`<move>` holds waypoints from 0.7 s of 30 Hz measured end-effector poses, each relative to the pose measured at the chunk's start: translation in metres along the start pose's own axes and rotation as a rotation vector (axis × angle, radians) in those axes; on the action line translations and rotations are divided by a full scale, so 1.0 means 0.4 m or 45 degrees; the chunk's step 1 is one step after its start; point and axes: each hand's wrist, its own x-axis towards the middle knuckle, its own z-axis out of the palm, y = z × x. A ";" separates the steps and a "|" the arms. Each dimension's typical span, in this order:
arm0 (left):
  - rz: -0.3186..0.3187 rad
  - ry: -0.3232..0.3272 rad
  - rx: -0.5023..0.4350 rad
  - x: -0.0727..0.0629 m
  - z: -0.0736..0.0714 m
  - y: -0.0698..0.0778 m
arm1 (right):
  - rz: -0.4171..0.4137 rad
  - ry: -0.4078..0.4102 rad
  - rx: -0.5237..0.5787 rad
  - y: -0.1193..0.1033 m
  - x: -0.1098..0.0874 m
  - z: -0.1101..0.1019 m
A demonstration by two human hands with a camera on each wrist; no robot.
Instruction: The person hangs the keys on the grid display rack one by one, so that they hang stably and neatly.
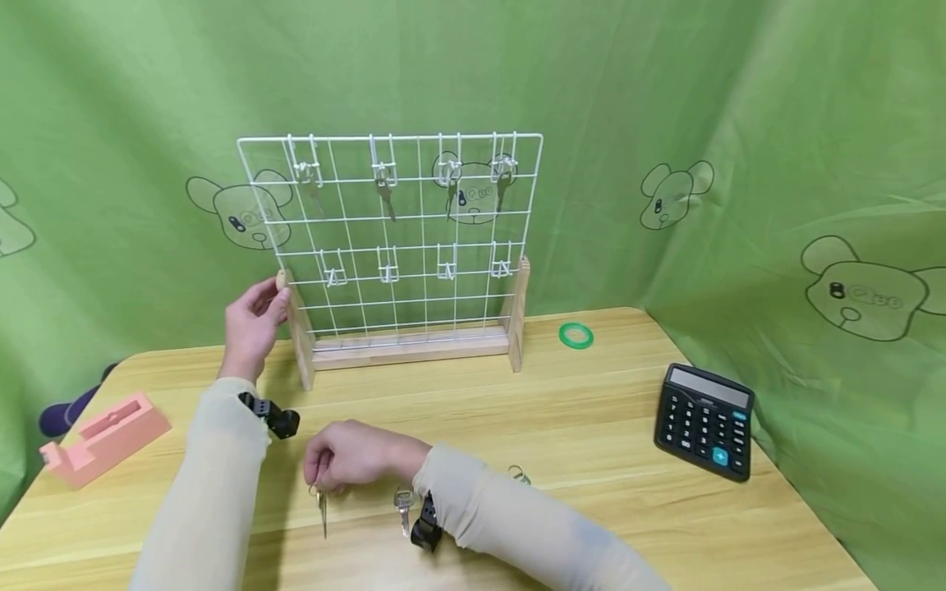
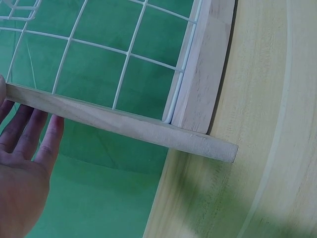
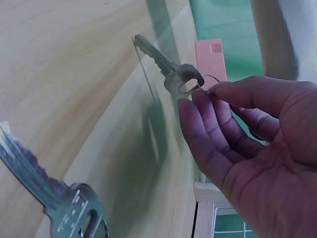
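Observation:
My left hand holds the upper end of the left wooden post of a white wire grid rack. In the left wrist view the fingers of that hand lie along one side of the post. Between thumb and fingertips, my right hand pinches a small ring with a key hanging from it, just above the table. Another key lies on the wood beside that wrist. Hooks hang in two rows on the grid; the upper ones carry keys, while the lower hooks are bare.
Toward the left edge lies a pink tape dispenser. A black calculator is on the right, and a green tape roll is right of the rack. A metal ring shows behind my right forearm. Green curtains surround the table.

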 end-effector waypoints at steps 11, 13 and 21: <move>-0.016 0.003 0.032 -0.001 -0.007 0.008 | -0.072 0.052 0.130 0.002 -0.003 -0.043; -0.012 0.000 0.032 0.000 -0.007 0.007 | -0.074 0.072 0.153 -0.002 -0.006 -0.054; 0.003 -0.012 0.075 0.001 -0.003 0.003 | -0.132 0.151 0.327 -0.002 -0.011 -0.091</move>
